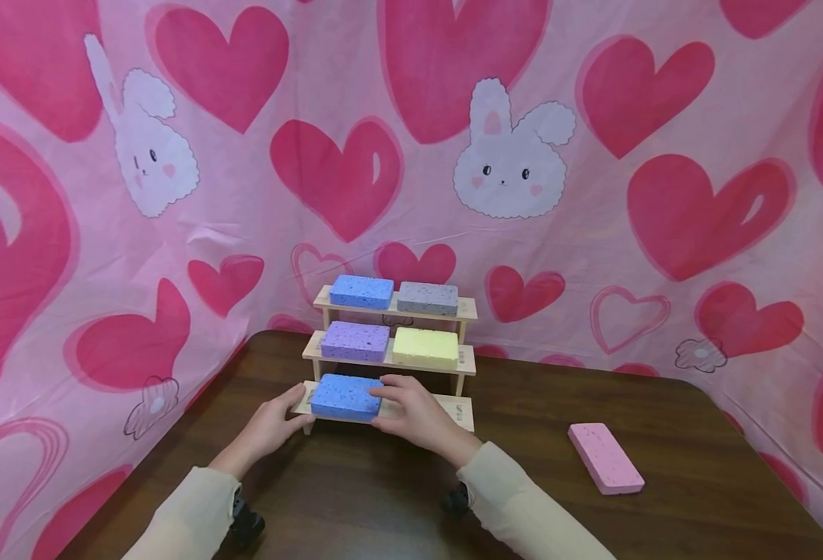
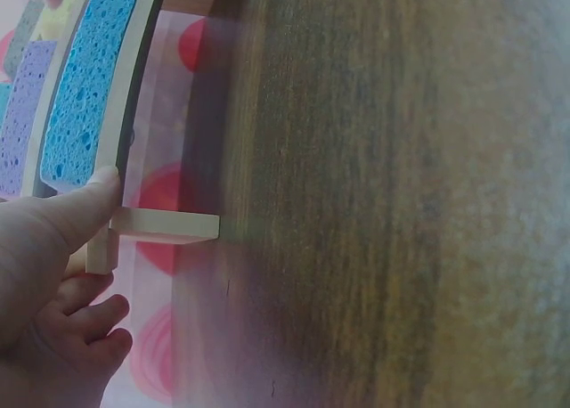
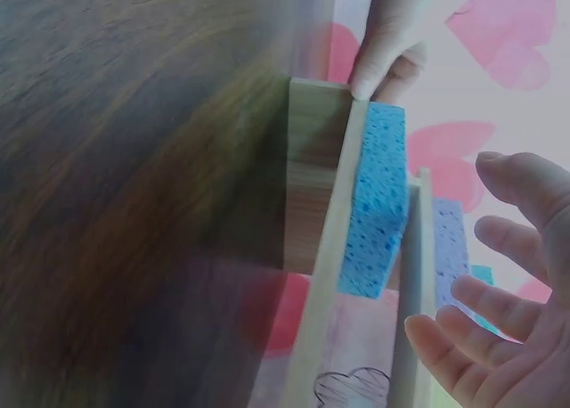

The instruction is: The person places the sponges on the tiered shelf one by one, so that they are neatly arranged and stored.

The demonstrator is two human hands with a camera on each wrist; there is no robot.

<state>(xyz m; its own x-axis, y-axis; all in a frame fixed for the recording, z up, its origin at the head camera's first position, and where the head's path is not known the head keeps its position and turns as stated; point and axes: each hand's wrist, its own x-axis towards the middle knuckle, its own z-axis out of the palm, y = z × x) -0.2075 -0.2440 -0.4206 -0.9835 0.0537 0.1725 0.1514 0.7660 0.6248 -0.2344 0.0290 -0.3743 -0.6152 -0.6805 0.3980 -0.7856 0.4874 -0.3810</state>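
Note:
A three-tier wooden stand (image 1: 464,414) bears several sponges. On its lowest board lies a blue sponge (image 1: 344,395), set toward the left end. My left hand (image 1: 266,428) pinches that board's left end; in the left wrist view the thumb (image 2: 93,199) presses its front edge, with the other fingers beyond it. Around the blue sponge's right side is my right hand (image 1: 418,414), fingers spread and apart from the sponge in the right wrist view. The middle board carries a purple sponge (image 1: 355,341) and a yellow sponge (image 1: 425,348).
Another blue sponge (image 1: 361,291) and a grey sponge (image 1: 428,298) sit on the top board. A pink sponge (image 1: 606,459) lies on the dark wooden table (image 1: 523,435) to the right. Behind hangs a pink cloth (image 1: 432,179) printed with hearts and rabbits.

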